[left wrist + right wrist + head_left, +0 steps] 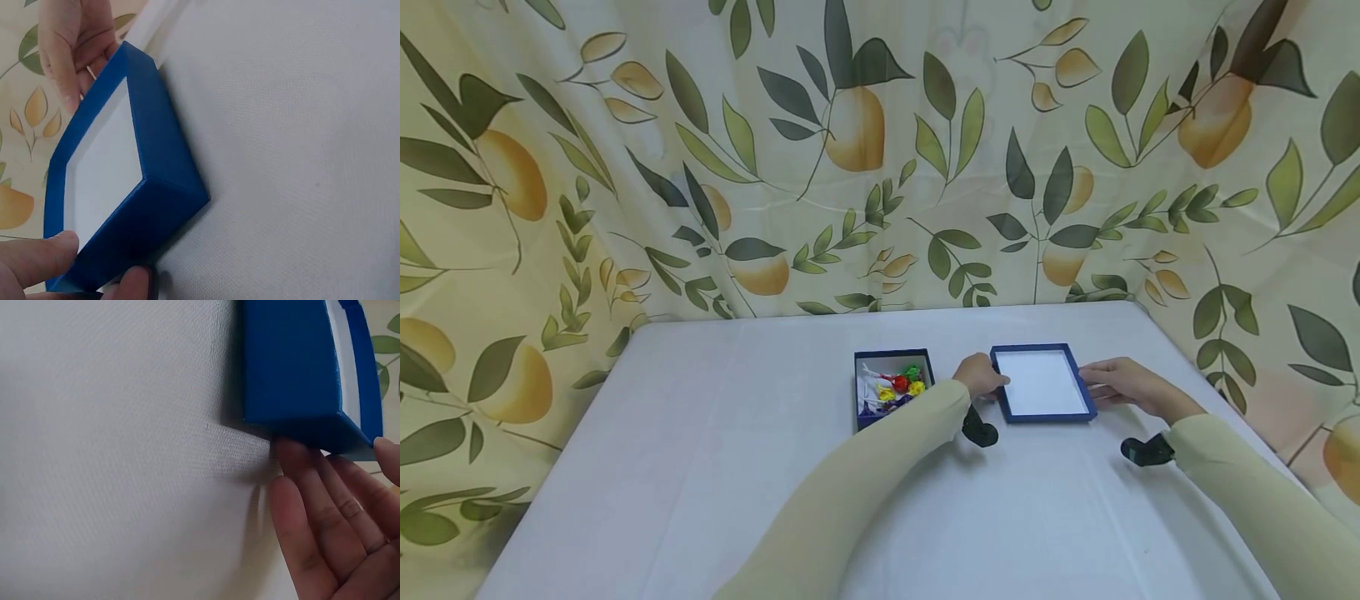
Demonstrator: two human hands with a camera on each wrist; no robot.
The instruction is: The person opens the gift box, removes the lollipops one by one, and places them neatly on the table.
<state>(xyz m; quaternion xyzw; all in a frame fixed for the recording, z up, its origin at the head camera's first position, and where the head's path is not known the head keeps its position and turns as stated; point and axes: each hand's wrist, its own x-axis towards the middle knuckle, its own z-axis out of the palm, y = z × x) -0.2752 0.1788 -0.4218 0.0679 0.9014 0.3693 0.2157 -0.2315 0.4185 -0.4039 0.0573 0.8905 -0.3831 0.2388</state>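
Note:
A shallow blue box lid (1047,383) lies with its white inside facing up. My left hand (979,375) pinches its left wall, the thumb (62,247) over the rim and a finger (134,284) outside. At the opposite wall, the fingers of my right hand (1123,387) touch the outside, fairly straight, with the thumb (389,459) near the rim. Just left of my left hand stands an open blue box (856,392). Colourful wrapped lollipops (898,383) lie inside it, red, green, yellow and purple. My left forearm partly covers that box's front right corner.
Both things stand on a table with a white cloth (700,433). A curtain (880,208) with a fruit and leaf print hangs behind the table's far edge. Black straps with dark camera pieces (979,429) sit at both wrists.

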